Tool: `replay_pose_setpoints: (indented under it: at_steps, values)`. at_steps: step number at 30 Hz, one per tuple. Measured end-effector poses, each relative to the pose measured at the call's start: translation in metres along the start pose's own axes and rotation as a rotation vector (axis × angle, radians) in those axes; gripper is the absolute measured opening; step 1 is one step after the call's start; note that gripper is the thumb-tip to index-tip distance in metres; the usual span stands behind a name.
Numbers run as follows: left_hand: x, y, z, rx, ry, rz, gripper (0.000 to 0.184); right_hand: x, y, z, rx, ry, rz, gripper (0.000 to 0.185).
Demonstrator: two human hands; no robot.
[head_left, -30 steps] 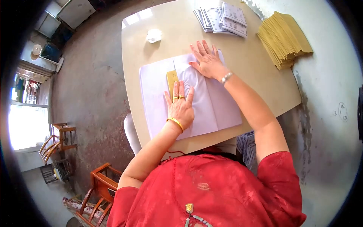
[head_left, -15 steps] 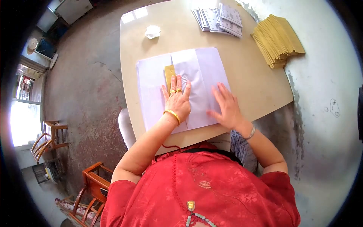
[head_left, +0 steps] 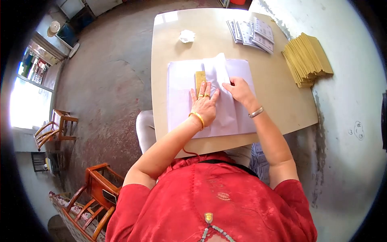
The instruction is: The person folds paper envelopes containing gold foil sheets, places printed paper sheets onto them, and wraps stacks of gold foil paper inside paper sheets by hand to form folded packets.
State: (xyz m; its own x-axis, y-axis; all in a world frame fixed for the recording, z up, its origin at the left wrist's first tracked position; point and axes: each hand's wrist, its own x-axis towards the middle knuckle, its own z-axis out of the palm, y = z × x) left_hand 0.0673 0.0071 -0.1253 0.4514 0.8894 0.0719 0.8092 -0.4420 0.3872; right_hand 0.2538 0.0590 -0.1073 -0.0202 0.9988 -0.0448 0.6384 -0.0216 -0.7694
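White paper sheets [head_left: 181, 117] lie stacked on the table in front of me. A narrow yellow rectangular piece [head_left: 200, 79] rests on them; whether it is a block or a folded packet, I cannot tell. My left hand [head_left: 204, 107] lies flat with fingers spread, its fingertips over the lower part of the yellow piece and on the paper beside it. Pinched in my right hand [head_left: 241, 92] is the raised edge of a white paper sheet [head_left: 217, 68], which stands up creased just right of the yellow piece. The fingertips of that hand are partly hidden.
A crumpled white paper [head_left: 187, 36] sits at the table's far left. Printed cards [head_left: 250, 34] lie fanned at the back. A thick stack of yellow-brown paper [head_left: 307, 60] stands at the right by the wall. Wooden chairs [head_left: 98, 193] are on the floor at left.
My right hand has gone from hovering open over the paper to gripping the sheet's edge and lifting it leftward. My left hand keeps pressing at the yellow piece. The camera view has shifted.
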Motion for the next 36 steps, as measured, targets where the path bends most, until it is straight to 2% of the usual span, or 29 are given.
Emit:
replay_pose_setpoints:
  at_steps: [3, 6, 8, 10, 11, 12, 14, 15, 18, 20, 23, 26, 29, 33, 36]
  values:
    - [0.0, -0.003, -0.001, -0.049, 0.062, 0.019, 0.058, -0.014, -0.011, 0.002, -0.027, 0.138, -0.07, 0.033]
    - [-0.002, -0.02, -0.02, -0.367, 0.194, 0.046, 0.064, -0.027, -0.019, 0.004, 0.051, 0.231, -0.121, 0.033]
    - [0.005, -0.059, -0.028, -0.291, 0.571, 0.122, 0.065, -0.037, -0.027, 0.0, 0.126, 0.25, -0.134, 0.033]
    - [0.012, -0.085, -0.049, -0.352, 0.802, 0.038, 0.061, -0.045, -0.032, -0.007, 0.185, 0.248, -0.149, 0.031]
    - [0.005, -0.089, -0.066, -0.526, 0.705, -0.129, 0.06, -0.045, -0.025, -0.005, 0.29, 0.233, -0.156, 0.035]
    - [0.006, -0.105, -0.07, -0.562, 0.672, -0.278, 0.064, -0.045, -0.025, -0.006, 0.365, 0.23, -0.173, 0.035]
    - [0.004, -0.121, -0.079, -1.212, 0.567, -0.271, 0.071, -0.047, -0.025, -0.006, 0.516, 0.225, -0.209, 0.037]
    - [-0.003, -0.115, -0.095, -1.233, 0.357, -0.383, 0.079, -0.045, -0.021, -0.007, 0.503, 0.213, -0.19, 0.036]
    - [-0.007, -0.116, -0.094, -1.342, -0.04, -0.357, 0.081, -0.031, 0.0, -0.003, 0.441, 0.189, -0.13, 0.032]
    - [-0.005, -0.112, -0.089, -1.366, -0.083, -0.385, 0.081, -0.022, 0.014, 0.001, 0.367, 0.187, -0.091, 0.031]
    - [0.004, -0.104, -0.086, -1.38, -0.119, -0.446, 0.082, -0.022, 0.005, 0.001, 0.018, 0.229, -0.106, 0.031]
    - [0.015, -0.096, -0.09, -1.389, -0.179, -0.438, 0.079, -0.021, -0.001, 0.003, -0.065, 0.2, -0.092, 0.032]
    - [0.026, -0.075, -0.09, -1.354, -0.141, -0.498, 0.076, -0.021, -0.009, 0.004, -0.119, 0.173, -0.046, 0.03]
    - [0.039, -0.048, -0.075, -1.284, -0.211, -0.388, 0.075, -0.022, -0.016, 0.006, -0.145, 0.161, 0.012, 0.03]
    - [0.052, -0.046, -0.05, -1.066, -0.284, -0.33, 0.078, -0.025, -0.019, 0.009, -0.156, 0.161, 0.027, 0.028]
